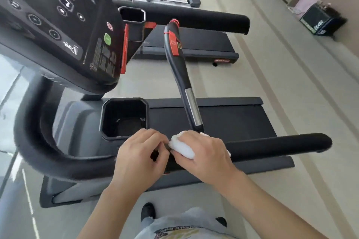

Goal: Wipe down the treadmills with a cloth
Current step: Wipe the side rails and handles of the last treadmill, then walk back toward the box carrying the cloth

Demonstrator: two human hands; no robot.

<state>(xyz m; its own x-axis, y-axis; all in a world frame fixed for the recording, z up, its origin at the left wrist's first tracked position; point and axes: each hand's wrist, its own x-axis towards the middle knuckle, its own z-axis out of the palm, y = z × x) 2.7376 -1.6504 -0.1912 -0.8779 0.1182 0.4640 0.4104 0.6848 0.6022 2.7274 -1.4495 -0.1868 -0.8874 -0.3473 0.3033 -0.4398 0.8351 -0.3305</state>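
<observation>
Right hand [202, 153] grips white cloth [181, 146] (bunched) on handrail [275, 146]; left hand [139, 153] — fingers curled, grasp unclear.

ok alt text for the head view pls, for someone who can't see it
Seen from above, a person's right hand holds a white cloth against a black treadmill handrail, while the left hand pinches its edge. An open cup holder sits just beyond the hands, with the dark console at upper left.
</observation>
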